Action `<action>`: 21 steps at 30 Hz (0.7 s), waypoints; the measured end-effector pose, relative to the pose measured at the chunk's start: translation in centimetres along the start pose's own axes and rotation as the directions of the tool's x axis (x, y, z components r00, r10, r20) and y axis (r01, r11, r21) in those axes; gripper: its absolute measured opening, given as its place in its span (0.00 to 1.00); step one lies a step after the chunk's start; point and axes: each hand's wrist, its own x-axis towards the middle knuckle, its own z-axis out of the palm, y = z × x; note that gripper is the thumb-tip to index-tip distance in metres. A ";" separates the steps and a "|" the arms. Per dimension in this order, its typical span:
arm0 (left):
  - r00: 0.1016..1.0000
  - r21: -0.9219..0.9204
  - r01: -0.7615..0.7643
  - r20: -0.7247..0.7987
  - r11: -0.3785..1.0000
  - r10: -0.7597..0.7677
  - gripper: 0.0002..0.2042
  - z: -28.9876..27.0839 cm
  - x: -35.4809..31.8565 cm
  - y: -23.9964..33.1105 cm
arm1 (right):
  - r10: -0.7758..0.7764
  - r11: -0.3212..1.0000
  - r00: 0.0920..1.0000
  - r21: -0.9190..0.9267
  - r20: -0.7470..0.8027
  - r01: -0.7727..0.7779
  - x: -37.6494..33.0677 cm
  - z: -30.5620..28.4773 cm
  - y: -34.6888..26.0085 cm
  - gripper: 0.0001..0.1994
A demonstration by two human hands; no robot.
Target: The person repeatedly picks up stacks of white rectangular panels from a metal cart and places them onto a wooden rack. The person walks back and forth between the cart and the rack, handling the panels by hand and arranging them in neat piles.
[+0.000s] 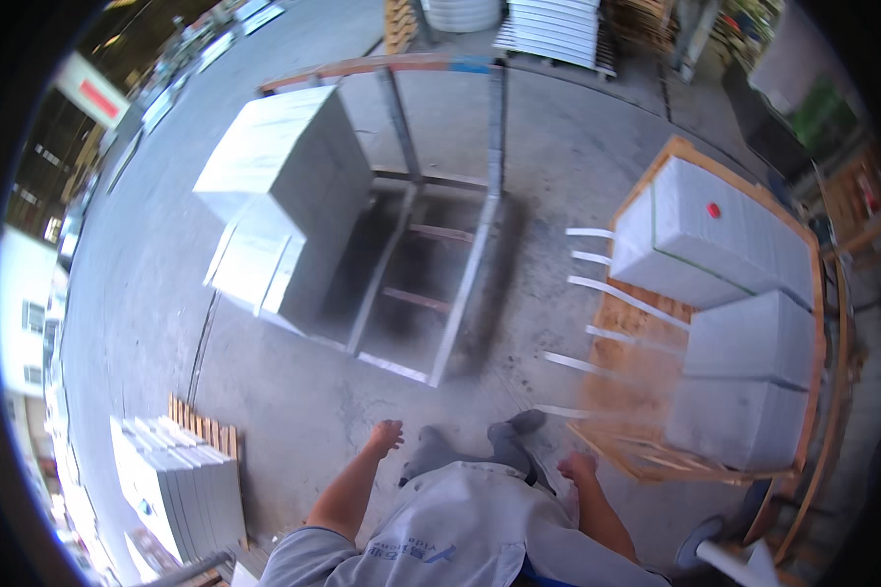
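Note:
My left hand (387,436) hangs over the floor in front of my body, its fingers loosely bent and partly apart, with nothing in it. On the other side of me, my right hand (579,468) has its fingers curled in, and no object shows in it. That hand is nearest to an open wooden crate (625,380). Inside the crate stand a large white wrapped block (724,230) with a red spot and two smaller pale blocks (749,338). White straps (622,291) stretch out over the crate's left side. Neither hand touches any of these.
Ahead stands a metal rack (450,323) with a tall stack of white slabs (308,186) on its left part. Slabs on a wooden pallet (181,489) stand at lower left. More stacked white pieces (555,29) lie at the back. A floor groove (204,347) runs at left.

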 end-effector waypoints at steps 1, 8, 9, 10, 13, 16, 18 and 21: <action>0.999 -0.066 -0.034 -0.040 0.997 0.031 0.21 -1.1 -0.7 -0.8 | 0.053 0.997 0.998 0.056 -0.015 -0.052 0.5 0.8 1.0 0.16; 0.990 -0.208 0.006 -0.138 0.978 -0.036 0.22 -14.1 -4.2 -15.5 | 0.040 0.996 0.993 0.070 0.114 -0.049 1.8 9.0 -0.6 0.17; 0.985 -0.214 0.038 -0.155 0.976 -0.072 0.22 -16.1 -4.7 -18.1 | -0.018 0.979 0.998 0.205 0.061 0.005 0.9 11.3 -2.2 0.17; 0.978 -0.208 0.077 -0.174 0.975 -0.115 0.21 -18.2 -5.3 -20.5 | -0.045 0.945 0.999 0.323 -0.021 0.049 -0.3 13.6 -4.0 0.17; 0.954 -0.322 0.117 -0.226 0.939 -0.196 0.21 -23.0 -7.3 -25.6 | -0.170 0.952 0.983 0.269 0.061 0.148 -4.8 20.6 -10.5 0.16; 0.940 -0.422 0.081 -0.270 0.903 -0.210 0.20 -26.7 -9.0 -28.6 | -0.242 0.964 0.964 0.139 0.111 0.226 -8.6 27.2 -14.7 0.15; 0.931 -0.484 0.032 -0.305 0.874 -0.203 0.20 -28.2 -9.6 -29.7 | -0.283 0.959 0.946 0.045 0.160 0.279 -9.9 30.7 -16.9 0.15; 0.919 -0.595 -0.025 -0.329 0.803 -0.215 0.20 -28.8 -10.0 -31.0 | -0.293 0.942 0.930 -0.100 0.223 0.321 -10.2 34.6 -20.3 0.15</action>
